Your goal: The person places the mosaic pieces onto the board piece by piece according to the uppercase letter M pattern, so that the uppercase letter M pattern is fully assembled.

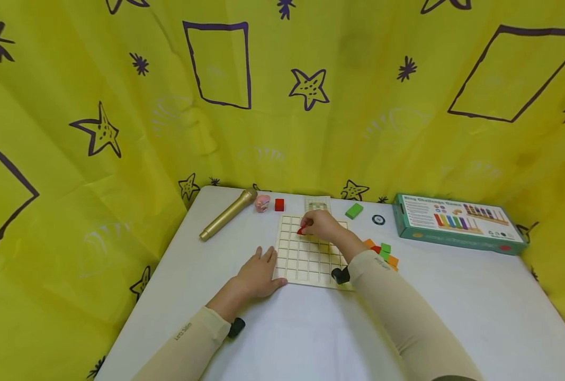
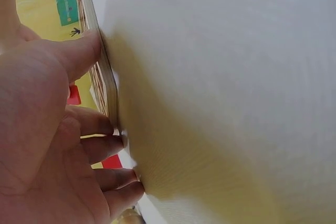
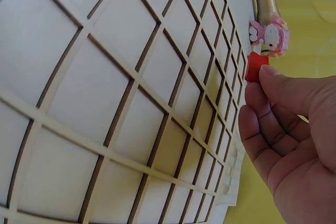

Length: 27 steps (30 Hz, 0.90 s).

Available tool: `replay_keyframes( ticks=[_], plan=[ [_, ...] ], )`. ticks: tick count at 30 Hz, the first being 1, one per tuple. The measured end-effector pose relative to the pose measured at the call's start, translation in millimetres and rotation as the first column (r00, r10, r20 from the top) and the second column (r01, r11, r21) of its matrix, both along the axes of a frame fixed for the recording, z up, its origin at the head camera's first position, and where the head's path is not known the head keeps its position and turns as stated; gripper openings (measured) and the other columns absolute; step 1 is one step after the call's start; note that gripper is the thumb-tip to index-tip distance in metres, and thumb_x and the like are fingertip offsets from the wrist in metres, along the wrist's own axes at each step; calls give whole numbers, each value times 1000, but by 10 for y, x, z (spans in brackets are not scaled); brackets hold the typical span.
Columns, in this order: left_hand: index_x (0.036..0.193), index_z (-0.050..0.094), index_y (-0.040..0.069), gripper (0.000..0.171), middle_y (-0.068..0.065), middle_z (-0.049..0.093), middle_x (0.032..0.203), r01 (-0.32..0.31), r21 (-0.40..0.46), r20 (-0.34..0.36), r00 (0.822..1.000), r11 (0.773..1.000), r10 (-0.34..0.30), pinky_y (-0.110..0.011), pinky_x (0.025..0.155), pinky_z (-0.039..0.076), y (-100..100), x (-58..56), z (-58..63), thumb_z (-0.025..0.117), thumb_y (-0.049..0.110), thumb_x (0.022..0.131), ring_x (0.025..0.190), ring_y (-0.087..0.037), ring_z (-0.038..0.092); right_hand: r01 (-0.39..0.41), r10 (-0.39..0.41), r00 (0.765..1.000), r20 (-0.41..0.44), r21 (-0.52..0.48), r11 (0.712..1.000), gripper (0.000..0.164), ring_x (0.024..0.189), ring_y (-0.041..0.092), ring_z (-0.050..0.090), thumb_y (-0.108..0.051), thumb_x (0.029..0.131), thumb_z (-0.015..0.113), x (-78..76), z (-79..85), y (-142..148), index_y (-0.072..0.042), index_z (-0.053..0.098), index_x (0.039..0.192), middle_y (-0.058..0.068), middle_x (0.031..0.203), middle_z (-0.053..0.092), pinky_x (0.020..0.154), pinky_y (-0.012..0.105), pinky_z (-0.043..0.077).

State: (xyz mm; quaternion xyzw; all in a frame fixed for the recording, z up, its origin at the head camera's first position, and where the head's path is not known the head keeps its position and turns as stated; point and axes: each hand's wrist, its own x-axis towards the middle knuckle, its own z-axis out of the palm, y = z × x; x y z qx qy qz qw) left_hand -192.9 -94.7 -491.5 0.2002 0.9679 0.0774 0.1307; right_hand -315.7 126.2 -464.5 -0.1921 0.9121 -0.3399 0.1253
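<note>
My right hand (image 1: 321, 225) pinches a small red piece (image 3: 256, 67) between thumb and finger, over the far left part of a pale wooden board (image 1: 303, 263) ruled into square cells; I cannot tell whether the piece touches the wood. My left hand (image 1: 258, 274) lies with fingers stretched and spread, gripping nothing, its fingertips and thumb against the board's near left corner. I take the step in hand to be setting the red piece on the board; that would call for lining it up with one cell, lowering it gently and parting thumb and finger, the left hand steadying the edge. The cells I can see show pale floors; some are hidden beneath my right hand and arm. Right of the board lies a cluster of orange, red and green pieces (image 1: 385, 255), partly behind my sleeve. Farther right, a long green cardboard box (image 1: 458, 225) has a printed top, and its inside does not show.
</note>
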Motion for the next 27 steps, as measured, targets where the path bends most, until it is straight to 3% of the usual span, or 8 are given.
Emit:
replay_keyframes(
  ticks=[27],
  plan=[
    [154, 32, -5, 87, -20, 31, 160, 11, -9, -28, 1000, 1000, -12, -47, 118, 28, -4, -7, -15, 56, 56, 98, 145, -49, 25, 43, -44, 996, 74, 22, 999, 5, 83, 19, 56, -10, 94, 72, 6, -170, -217, -6, 71, 96, 3, 89, 67, 77, 32, 49]
  ],
)
